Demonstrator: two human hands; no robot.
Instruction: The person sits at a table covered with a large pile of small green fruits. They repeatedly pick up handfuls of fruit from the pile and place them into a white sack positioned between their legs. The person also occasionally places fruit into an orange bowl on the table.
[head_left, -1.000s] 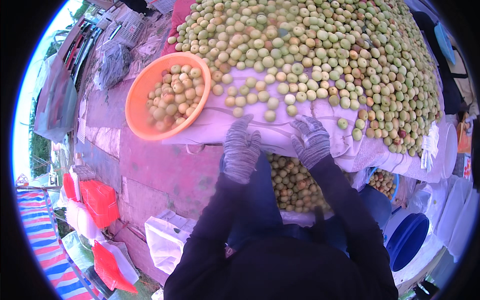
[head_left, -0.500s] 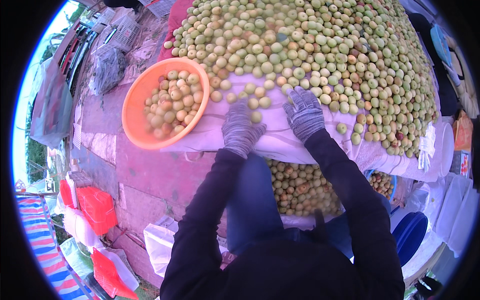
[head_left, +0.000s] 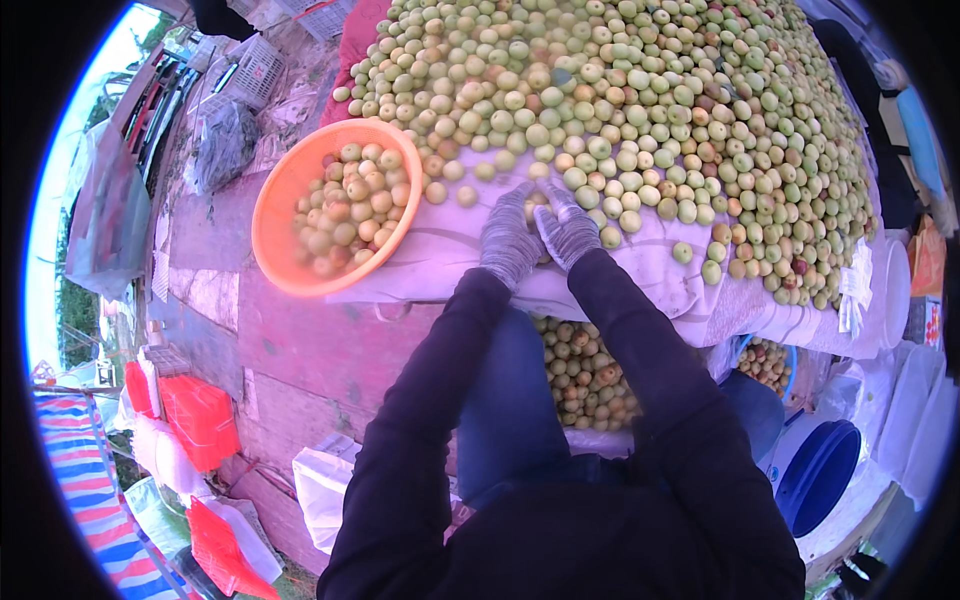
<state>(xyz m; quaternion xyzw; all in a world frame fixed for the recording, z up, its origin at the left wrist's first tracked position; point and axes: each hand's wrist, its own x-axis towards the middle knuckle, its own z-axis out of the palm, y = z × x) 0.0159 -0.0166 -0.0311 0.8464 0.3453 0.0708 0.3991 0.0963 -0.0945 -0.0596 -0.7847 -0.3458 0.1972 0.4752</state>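
Observation:
Both my hands wear grey knitted gloves and rest at the near edge of a cloth-covered table. My left hand (head_left: pixel 511 238) and my right hand (head_left: pixel 569 228) are cupped toward each other, fingertips nearly meeting. Between them sit a few small round fruits (head_left: pixel 537 200), partly hidden by the gloves. Beyond the hands spreads a large heap of yellow-green jujube-like fruits (head_left: pixel 640 120), some with brown patches. Left of my left hand an orange basin (head_left: pixel 275 235) stands tilted, partly filled with the same fruits.
Below the table edge, more fruits (head_left: pixel 585 375) lie in a container between my legs. A blue-rimmed container of fruits (head_left: pixel 765 362) and a blue bucket (head_left: pixel 820 478) stand at the right. Red crates (head_left: pixel 200 420) and a white basket (head_left: pixel 255 72) are on the left.
My hands were apart and spread on the cloth; they have come together around a few fruits. The right hand moved left, the left hand slightly right.

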